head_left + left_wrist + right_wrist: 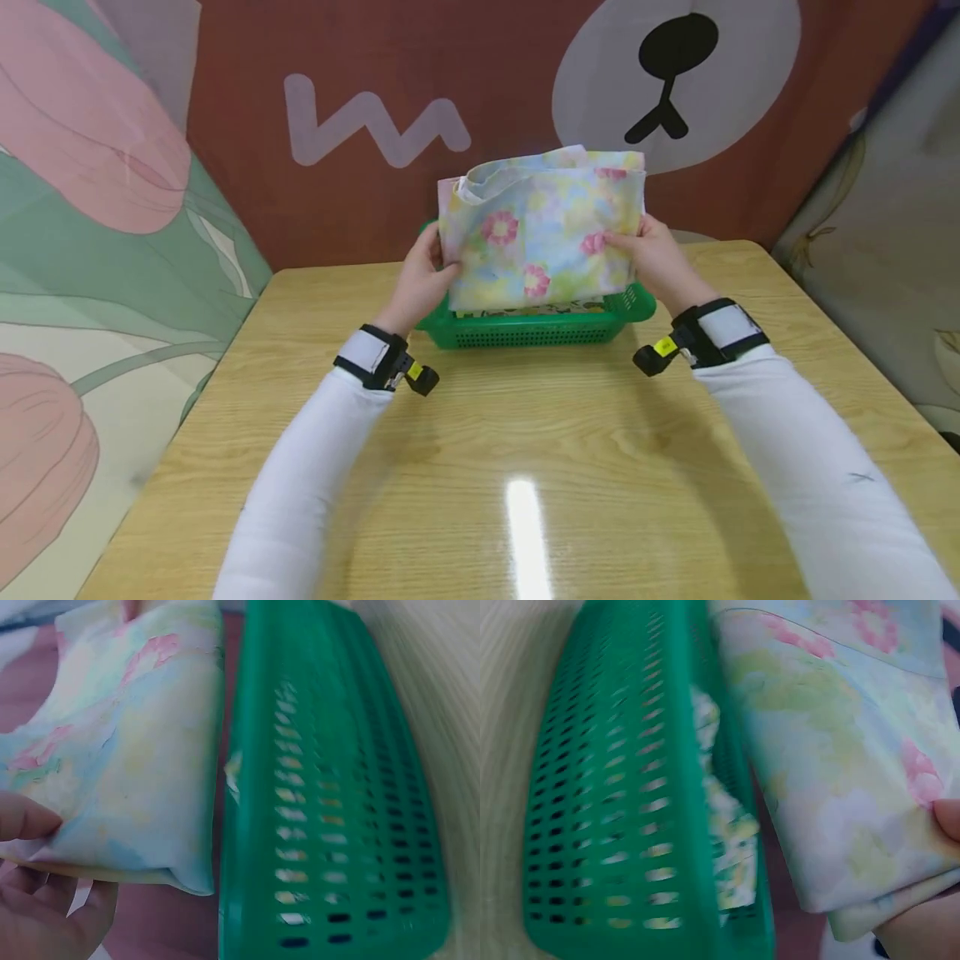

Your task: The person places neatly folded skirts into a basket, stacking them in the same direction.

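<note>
A folded floral cloth (555,233), pale blue and yellow with pink flowers, is held upright above a green plastic basket (525,333). My left hand (422,282) pinches its left edge, thumb in front and fingers behind. On the opposite edge, my right hand (663,260) grips the cloth the same way. Both wrist views show the cloth apart from the basket's near wall. Inside the basket lies another patterned cloth (731,847), white with yellow and green, seen partly past the rim. The basket's far side is mostly hidden behind the held cloth.
The basket stands on a light wooden table (480,467) near its back edge. Behind it hangs a brown backdrop (337,208) with a cartoon face. A leaf-and-flower patterned wall covering (112,250) borders the left side.
</note>
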Demonstrator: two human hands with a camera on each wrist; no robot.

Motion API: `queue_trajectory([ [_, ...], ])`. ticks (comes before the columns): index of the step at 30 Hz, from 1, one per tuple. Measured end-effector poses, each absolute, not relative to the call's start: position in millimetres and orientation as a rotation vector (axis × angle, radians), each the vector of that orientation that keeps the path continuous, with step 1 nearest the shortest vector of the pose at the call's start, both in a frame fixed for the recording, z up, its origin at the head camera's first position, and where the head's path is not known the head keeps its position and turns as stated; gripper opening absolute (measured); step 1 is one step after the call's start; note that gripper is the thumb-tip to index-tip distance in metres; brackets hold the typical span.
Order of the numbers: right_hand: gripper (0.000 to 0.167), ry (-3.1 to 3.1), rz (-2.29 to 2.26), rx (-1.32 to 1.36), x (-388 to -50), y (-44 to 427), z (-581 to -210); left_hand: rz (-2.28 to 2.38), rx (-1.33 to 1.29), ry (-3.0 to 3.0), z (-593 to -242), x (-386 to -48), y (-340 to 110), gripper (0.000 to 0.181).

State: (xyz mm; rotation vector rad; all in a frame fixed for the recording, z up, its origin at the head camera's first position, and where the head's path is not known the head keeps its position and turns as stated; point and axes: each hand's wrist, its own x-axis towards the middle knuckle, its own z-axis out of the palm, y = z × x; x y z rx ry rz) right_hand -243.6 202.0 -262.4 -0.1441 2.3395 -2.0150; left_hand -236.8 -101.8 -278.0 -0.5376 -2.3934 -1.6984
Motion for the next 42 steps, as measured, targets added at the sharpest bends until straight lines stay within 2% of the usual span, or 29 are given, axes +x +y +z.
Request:
queue_trajectory([
  [5, 0.051, 2.415, -1.932, -0.045, -262, 196, -283, -1.628, -0.466, -2.437, -293, -255, -98, 0.052],
  [11, 0.049, 2.469, -1.79, 0.03, -271, 194, -306, -1.52, -0.359, -2.58, -312, -261, -96, 0.053],
  [17, 0.044, 2.559, -1.629, -0.008, -280, 195, -319, -1.364, -0.243, -2.68, -323, -265, -88, 0.053],
  [21, 0.045, 2.572, -1.533, -0.043, -283, 196, -321, -1.243, -0.26, -2.764, -324, -267, -85, 0.053],
  [25, 0.048, 2.611, -1.403, -0.091, -284, 196, -319, -1.218, -0.3, -2.865, -322, -266, -86, 0.04],
  [28, 0.048, 2.698, -1.331, -0.094, -284, 195, -319, -1.244, -0.294, -2.932, -320, -262, -86, 0.036],
  [33, 0.058, 3.029, -1.177, -0.079, -280, 190, -322, -1.063, -0.289, -2.973, -320, -259, -86, 0.036],
  [37, 0.05, 3.224, -1.014, -0.261, -275, 185, -324, -0.869, -0.365, -2.913, -322, -259, -85, 0.033],
  [39, 0.045, 3.206, -0.911, -0.341, -274, 184, -324, -0.843, -0.407, -2.897, -322, -260, -84, 0.034],
  [42, 0.053, 3.051, -0.784, -0.329, -273, 184, -324, -0.878, -0.409, -2.954, -322, -260, -82, 0.04],
])
